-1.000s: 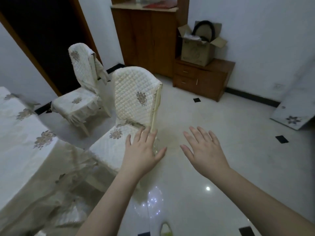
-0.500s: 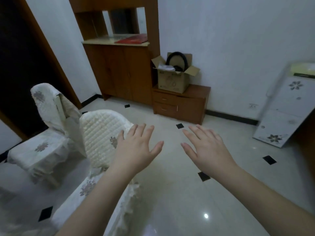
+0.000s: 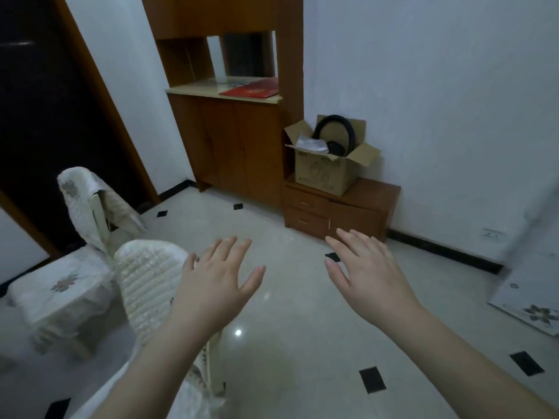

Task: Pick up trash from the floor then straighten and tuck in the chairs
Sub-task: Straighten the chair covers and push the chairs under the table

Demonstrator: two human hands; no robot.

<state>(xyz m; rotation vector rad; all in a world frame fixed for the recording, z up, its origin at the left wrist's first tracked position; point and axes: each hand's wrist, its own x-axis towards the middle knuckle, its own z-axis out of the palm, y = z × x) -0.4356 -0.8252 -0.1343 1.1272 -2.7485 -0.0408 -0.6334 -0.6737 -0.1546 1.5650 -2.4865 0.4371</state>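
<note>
Two chairs in cream quilted covers with flower patterns stand at the left. The near chair (image 3: pixel 148 285) shows its rounded backrest just left of my left hand (image 3: pixel 214 285), whose forearm crosses its seat. The far chair (image 3: pixel 60 285) stands behind it, its backrest leaning toward the dark doorway. My left hand is held out flat with fingers spread, holding nothing, in front of the near backrest. My right hand (image 3: pixel 366 279) hovers the same way over the glossy floor (image 3: pixel 281 343). No trash shows on the visible floor.
A tall wooden cabinet (image 3: pixel 239 146) stands against the back wall, with a low drawer unit (image 3: pixel 335 213) beside it bearing an open cardboard box (image 3: pixel 326 167). A white flowered panel (image 3: pixel 532 297) leans at the right. A dark doorway (image 3: pixel 45 116) is at the left.
The view has lifted and swung right, away from the covered table toward the cabinet wall. The chairs have slid to the lower left. Both hands stay spread and hold nothing.
</note>
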